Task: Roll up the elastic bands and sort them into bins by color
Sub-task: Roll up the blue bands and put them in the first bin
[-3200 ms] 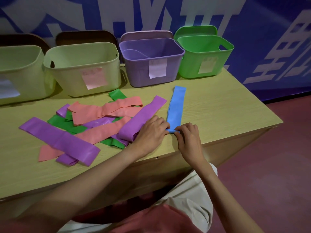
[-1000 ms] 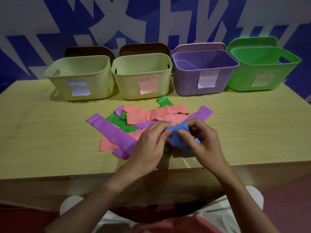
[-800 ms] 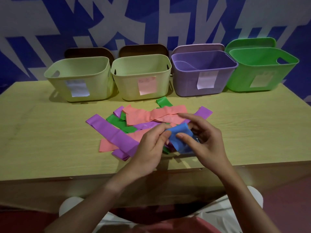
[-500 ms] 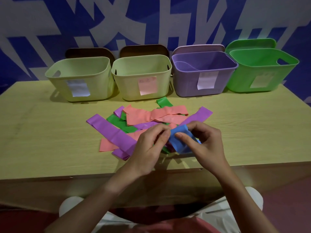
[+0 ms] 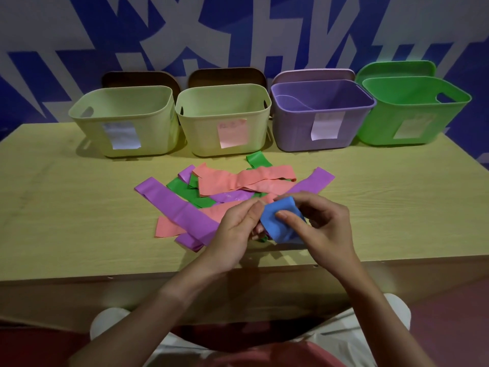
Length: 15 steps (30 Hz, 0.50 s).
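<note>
The blue band (image 5: 281, 223), which lay flat and full length on the desk (image 5: 397, 197) about three seconds ago with both hands working its near end, is now a compact bundle lifted off the surface and held between the two hands. The left hand (image 5: 238, 229) pinches its left edge with fingertips and thumb together on the material; the right hand (image 5: 322, 229) has its thumb pressed on the front face and its fingers curled round the far side. So both grips are clamped on the band. Over the last second the bundle has hardly changed shape, only turned slightly (the hands seem to be tightening or tucking the last wrap).

I judge the rolling of this band to be almost finished, leaving the drop into a bin. Beyond the grip and to its left stands the pale bin with the white label (image 5: 124, 123), probably the blue one, though the label cannot be read. Just beyond and left of the hands lies the unrolled pile of bands (image 5: 238, 181), pink, purple and green, untouched.
</note>
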Each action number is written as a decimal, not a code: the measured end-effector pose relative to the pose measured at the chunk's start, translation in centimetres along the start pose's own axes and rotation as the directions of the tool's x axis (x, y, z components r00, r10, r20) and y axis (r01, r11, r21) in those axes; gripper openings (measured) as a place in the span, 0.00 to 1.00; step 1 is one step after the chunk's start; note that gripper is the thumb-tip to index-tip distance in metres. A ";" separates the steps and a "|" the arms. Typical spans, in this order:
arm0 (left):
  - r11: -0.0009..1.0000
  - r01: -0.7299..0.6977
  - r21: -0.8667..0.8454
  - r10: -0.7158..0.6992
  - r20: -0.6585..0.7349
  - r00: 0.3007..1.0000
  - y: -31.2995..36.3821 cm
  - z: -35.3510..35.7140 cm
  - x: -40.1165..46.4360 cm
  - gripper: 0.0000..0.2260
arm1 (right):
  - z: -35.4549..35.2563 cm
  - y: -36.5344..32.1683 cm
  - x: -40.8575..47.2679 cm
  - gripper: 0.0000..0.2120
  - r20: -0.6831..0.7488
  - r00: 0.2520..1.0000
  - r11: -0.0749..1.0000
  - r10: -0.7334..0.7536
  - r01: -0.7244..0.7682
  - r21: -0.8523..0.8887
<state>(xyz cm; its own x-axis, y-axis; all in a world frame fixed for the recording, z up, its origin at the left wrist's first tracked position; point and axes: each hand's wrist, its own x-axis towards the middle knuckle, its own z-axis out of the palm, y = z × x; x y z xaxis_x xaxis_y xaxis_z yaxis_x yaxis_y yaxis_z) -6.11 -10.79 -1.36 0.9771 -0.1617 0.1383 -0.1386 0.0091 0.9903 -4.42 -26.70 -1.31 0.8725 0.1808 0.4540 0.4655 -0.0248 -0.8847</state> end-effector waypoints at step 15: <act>0.811 -0.157 0.564 0.229 -0.059 0.972 -0.3 -0.3 -0.6 0.10 | 1.4 0.9 -0.1 0.09 0.010 0.995 0.995 0.098 -0.099 0.032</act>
<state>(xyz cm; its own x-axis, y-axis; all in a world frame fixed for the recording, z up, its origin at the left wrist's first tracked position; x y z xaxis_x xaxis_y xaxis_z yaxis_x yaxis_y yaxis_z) -6.58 -10.35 -1.75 0.9271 -0.0969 0.3621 -0.3568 -0.5240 0.7734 -4.32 -25.39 -2.26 0.9126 0.1871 0.3637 0.3721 -0.0111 -0.9281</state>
